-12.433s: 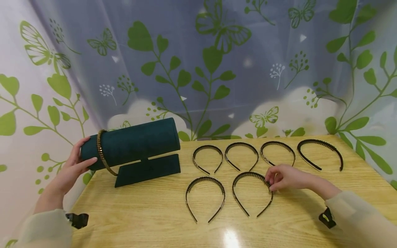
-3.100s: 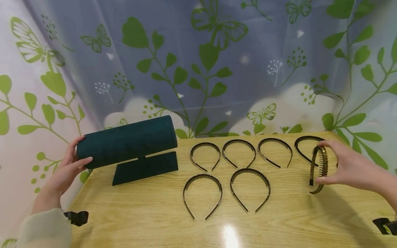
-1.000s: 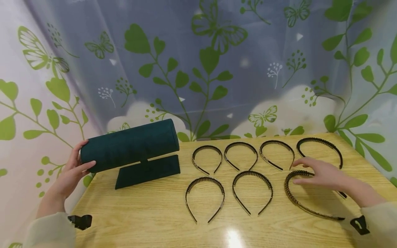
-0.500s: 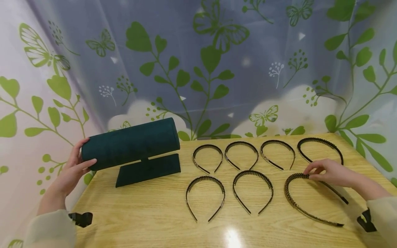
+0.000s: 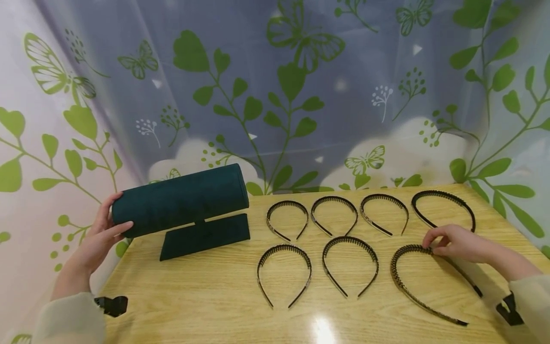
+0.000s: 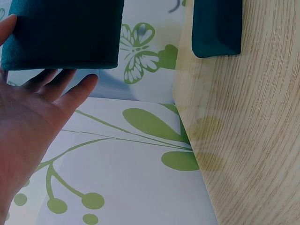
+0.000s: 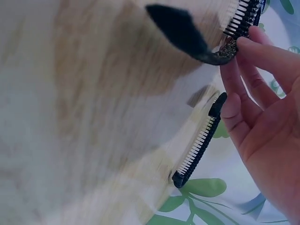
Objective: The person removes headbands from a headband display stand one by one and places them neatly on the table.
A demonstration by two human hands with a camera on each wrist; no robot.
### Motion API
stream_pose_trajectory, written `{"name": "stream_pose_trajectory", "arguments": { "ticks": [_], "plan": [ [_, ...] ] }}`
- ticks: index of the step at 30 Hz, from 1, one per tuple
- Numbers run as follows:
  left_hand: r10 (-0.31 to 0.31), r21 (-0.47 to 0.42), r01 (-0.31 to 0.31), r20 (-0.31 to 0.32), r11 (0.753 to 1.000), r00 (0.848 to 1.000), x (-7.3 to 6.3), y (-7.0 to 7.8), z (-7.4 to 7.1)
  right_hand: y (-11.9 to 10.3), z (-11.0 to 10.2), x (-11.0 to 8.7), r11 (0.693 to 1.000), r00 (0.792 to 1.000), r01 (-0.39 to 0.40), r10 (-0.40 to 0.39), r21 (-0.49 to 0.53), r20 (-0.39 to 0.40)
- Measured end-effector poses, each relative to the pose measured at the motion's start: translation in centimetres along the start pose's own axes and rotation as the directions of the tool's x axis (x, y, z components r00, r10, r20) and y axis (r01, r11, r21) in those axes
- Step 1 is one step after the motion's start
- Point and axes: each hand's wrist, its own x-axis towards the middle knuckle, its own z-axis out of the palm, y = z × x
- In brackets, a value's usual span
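Observation:
At the left of the head view stands a dark green headband display stand, a padded roll above a flat base. My left hand grips the roll's left end, thumb in front and fingers behind; the left wrist view shows this end of the roll close up. At the table's right, a gold-and-black toothed headband lies with its open ends towards the lower right. My right hand pinches its far side between thumb and fingers. In the right wrist view the pinched headband is partly hidden by the fingers.
Several dark toothed headbands lie on the wooden table: a back row ending at a thick black headband, and a front row with one headband and another headband. A leaf-and-butterfly curtain hangs behind the table.
The gold headband was on the roll 12.4 seconds ago; my right hand has since brought it to the table's right. In the last second the hand took hold of its far side and turned it slightly.

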Motion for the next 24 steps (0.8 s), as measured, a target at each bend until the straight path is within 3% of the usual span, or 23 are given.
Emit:
{"name": "stream_pose_trajectory", "arguments": {
  "ticks": [8, 15, 24],
  "plan": [
    [0.014, -0.013, -0.014, 0.004, 1.000, 1.000, 0.04, 0.11, 0.03, 0.52, 0.31, -0.54, 0.997, 0.997, 0.079, -0.079, -0.007, -0.017],
    [0.002, -0.003, -0.002, -0.004, 1.000, 1.000, -0.12, -0.04, 0.13, 0.54, 0.29, -1.05, 0.998, 0.999, 0.025, -0.023, 0.061, -0.033],
    [-0.004, -0.016, 0.003, -0.013, 1.000, 1.000, -0.06, -0.18, 0.10, 0.89, 0.42, -1.10, 0.995, 0.999, 0.022, -0.019, 0.094, -0.029]
  ]
}}
